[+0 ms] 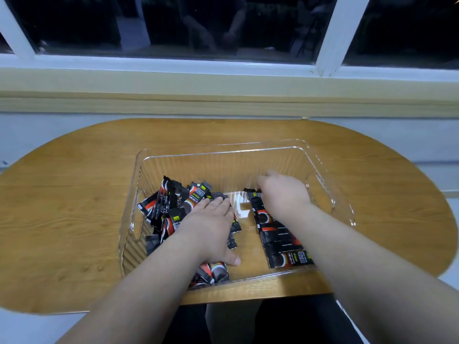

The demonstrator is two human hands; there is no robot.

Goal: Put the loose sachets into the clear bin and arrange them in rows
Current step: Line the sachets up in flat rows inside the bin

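Down in the left half of the clear ribbed plastic bin (223, 165), the left hand (211, 224) lies flat, fingers straight and together, on a jumbled pile of black-and-red sachets (171, 202). Toward the bin's right side the right hand (283, 192) curls over the far end of a neat sachet row (278, 237); whether it pinches one, I cannot tell.

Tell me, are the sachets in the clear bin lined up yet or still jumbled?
Partly. One neat row runs along the right side of the clear bin; the rest lie in a loose heap on its left.
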